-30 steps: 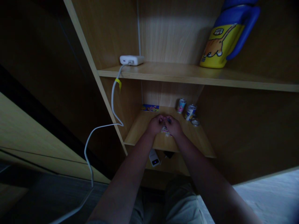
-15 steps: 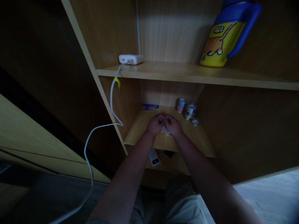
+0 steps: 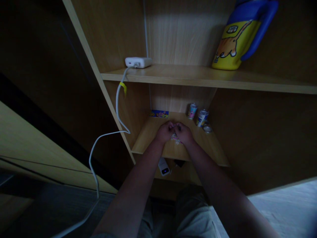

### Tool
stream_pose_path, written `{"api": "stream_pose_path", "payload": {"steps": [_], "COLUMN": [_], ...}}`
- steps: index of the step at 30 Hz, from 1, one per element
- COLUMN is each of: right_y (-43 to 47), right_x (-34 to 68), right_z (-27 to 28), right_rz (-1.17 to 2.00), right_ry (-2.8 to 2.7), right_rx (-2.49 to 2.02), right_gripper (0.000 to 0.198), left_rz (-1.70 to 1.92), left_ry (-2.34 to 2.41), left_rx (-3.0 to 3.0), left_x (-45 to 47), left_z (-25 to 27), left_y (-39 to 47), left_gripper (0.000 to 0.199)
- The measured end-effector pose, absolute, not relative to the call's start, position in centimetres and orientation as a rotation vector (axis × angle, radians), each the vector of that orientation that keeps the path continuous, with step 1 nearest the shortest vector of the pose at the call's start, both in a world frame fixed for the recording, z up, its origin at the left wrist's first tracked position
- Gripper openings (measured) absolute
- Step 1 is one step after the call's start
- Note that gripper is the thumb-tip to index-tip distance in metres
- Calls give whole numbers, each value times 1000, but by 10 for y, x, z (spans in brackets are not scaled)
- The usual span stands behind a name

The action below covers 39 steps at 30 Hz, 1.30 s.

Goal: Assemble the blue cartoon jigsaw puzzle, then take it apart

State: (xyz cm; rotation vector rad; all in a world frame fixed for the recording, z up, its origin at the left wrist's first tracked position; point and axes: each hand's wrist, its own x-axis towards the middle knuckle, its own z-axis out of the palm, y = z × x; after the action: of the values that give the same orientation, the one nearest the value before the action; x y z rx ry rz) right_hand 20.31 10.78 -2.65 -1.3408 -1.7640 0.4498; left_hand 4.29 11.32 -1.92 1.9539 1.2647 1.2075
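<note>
On the lower shelf board [image 3: 148, 142], my left hand [image 3: 164, 132] and my right hand [image 3: 183, 133] meet with their fingertips pinched together. Something tiny may be between the fingers, but it is too small and dark to name. Just below and between the hands lies a heap of small pale and coloured pieces [image 3: 176, 139] that look like jigsaw puzzle pieces. Part of the heap is hidden by my hands. Behind them a blue printed card [image 3: 159, 114] lies flat by the back wall. Two small printed cans [image 3: 192, 111] stand to the right, beside a round metal lid [image 3: 207, 128].
On the upper shelf [image 3: 183, 71] are a white charger [image 3: 138, 62] and a big blue and yellow mug [image 3: 230, 43]. A white cable [image 3: 92, 158] hangs from the charger down the left side. Below the lower board sits a white device with a small display [image 3: 163, 166].
My hands stay together at the same place, with only a slight shift of the fingers. The camera view has moved very little.
</note>
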Motion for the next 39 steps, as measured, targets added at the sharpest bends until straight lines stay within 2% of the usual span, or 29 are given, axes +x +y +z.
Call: {"api": "stream_pose_path", "payload": {"steps": [17, 39], "right_y": [109, 106], "right_x": [203, 203], "right_z": [-27, -22], "right_rz": [426, 443], "right_ry": [-1809, -1745], "right_rx": [-1378, -1335], "right_gripper": [34, 33], "left_rz": [1167, 1189], "left_ry": [1313, 1324], "left_rx": [1968, 1946], "left_x": [43, 43], "left_z": [-19, -18], "left_y": [115, 113], "left_gripper": [11, 5]}}
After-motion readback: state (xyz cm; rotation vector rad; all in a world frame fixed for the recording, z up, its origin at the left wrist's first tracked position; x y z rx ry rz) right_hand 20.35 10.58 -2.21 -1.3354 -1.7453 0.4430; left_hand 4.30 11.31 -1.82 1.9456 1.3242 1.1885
